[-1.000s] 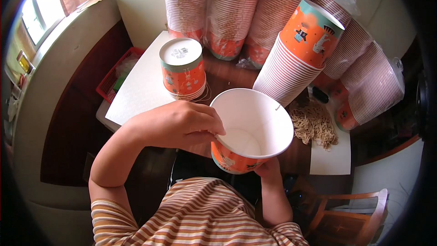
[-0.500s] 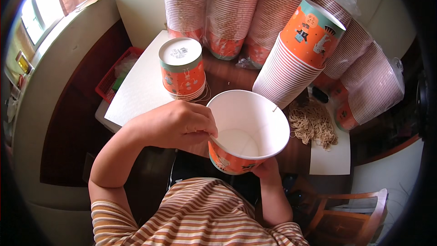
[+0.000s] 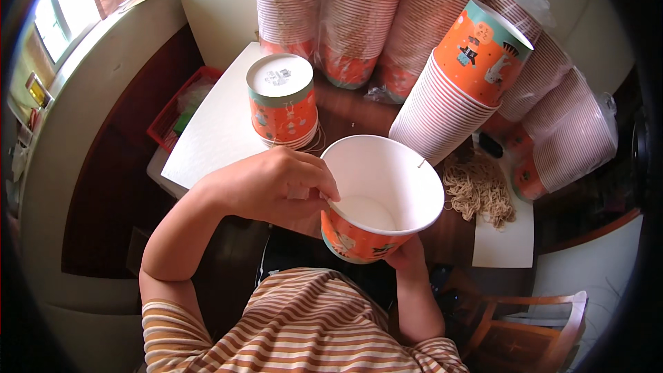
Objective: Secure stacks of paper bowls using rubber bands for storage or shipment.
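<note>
A large paper bucket (image 3: 373, 235), orange with a teal base band and white inside, is tilted in front of my chest with its mouth up. Below its right side, my right hand (image 3: 407, 254) supports it, the fingers mostly hidden behind the wall. My left hand (image 3: 286, 185) is at the left of the rim, thumb and fingers pinched together; whatever is between the fingertips is too small to make out. A short bit of string (image 3: 420, 164) shows at the rim's right side. Just beyond my left hand stands a short upside-down stack of matching buckets (image 3: 283, 114), with thin string beside it.
A tall leaning stack of upside-down buckets (image 3: 442, 103) rises beyond the held one. Several plastic-wrapped bucket stacks (image 3: 359, 21) line the back and right. A heap of beige string (image 3: 480, 190) lies at right on white board (image 3: 504, 245). A wooden chair (image 3: 528, 331) stands lower right.
My left fingers have shifted slightly at the rim, and a small gap now shows between them. The bucket stays in my right hand; the whole view has shifted a little.
</note>
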Demonstrator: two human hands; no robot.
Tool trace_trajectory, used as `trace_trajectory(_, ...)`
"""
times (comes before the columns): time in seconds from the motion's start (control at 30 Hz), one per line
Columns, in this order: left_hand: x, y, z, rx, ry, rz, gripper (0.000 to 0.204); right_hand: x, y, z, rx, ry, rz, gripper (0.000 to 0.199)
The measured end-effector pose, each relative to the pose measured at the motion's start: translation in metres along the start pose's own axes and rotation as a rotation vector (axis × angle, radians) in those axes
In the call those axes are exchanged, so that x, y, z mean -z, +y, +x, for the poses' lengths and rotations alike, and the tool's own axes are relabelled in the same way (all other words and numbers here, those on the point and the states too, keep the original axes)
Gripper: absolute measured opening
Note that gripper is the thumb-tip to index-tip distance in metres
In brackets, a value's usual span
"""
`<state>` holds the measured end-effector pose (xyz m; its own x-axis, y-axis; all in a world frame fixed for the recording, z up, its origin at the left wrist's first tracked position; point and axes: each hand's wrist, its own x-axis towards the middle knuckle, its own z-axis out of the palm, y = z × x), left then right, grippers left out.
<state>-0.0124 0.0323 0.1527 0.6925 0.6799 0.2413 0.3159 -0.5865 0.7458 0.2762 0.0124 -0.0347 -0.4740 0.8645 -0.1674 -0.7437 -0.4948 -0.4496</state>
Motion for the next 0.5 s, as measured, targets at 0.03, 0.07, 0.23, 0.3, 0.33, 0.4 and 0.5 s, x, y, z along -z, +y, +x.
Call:
trace_trajectory(0.03, 0.0, 0.0, 0.001, -0.006, -0.004, 0.012, 0.023, 0.001, 0.001, 0.001, 0.002, 0.02, 0.018, 0.048)
trace_trajectory(0.07, -0.001, 0.001, 0.001, -0.007, -0.004, 0.011, 0.023, 0.002, 0.001, 0.001, 0.004, 0.04, 0.035, 0.048)
trace_trajectory(0.23, -0.003, 0.005, 0.001, 0.006, 0.043, 0.113, 0.013, 0.01, 0.0, 0.001, -0.038, 0.001, 0.129, 0.047)
trace_trajectory(0.3, -0.004, 0.004, 0.002, 0.002, 0.038, 0.12, 0.013, 0.017, 0.0, -0.001, -0.045, -0.004, 0.158, 0.046)
trace_trajectory(0.33, -0.003, 0.003, 0.001, 0.002, 0.036, 0.127, 0.014, 0.019, 0.0, -0.001, -0.068, -0.044, 0.226, 0.045)
trace_trajectory(0.4, -0.004, -0.001, 0.0, -0.011, 0.046, 0.123, 0.015, 0.019, 0.0, -0.001, -0.084, -0.082, 0.29, 0.045)
trace_trajectory(0.5, -0.007, -0.008, -0.003, -0.03, 0.079, 0.112, 0.018, 0.012, 0.002, -0.004, -0.034, -0.008, 0.124, 0.043)
